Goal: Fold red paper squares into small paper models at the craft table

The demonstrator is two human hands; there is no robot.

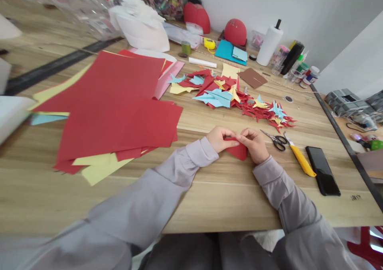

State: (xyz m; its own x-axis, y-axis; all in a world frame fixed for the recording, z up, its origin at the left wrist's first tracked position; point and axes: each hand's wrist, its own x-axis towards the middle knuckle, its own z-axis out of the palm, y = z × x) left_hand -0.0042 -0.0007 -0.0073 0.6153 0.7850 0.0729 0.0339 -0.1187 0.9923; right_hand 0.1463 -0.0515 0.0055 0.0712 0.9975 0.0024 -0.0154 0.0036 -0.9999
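Observation:
Between both hands is a small piece of red paper [238,152], with its lower part hanging below the fingers. My left hand [220,138] pinches its upper left edge, thumb and fingers pressed together. On the other side my right hand [254,143] grips the upper right part, its thumb close to the left fingertips. Beyond the hands lies a heap of folded red, blue and yellow paper shapes [215,97]. Large red sheets [110,102] are stacked at the left, over some yellow ones [101,173].
Right of the hands lie black scissors [279,145], a yellow cutter [302,161] and a black phone [323,170]. Along the back stand a white roll [270,45], bottles [310,77] and a yellow tape measure [209,43]. A brown card [252,77] lies behind the heap.

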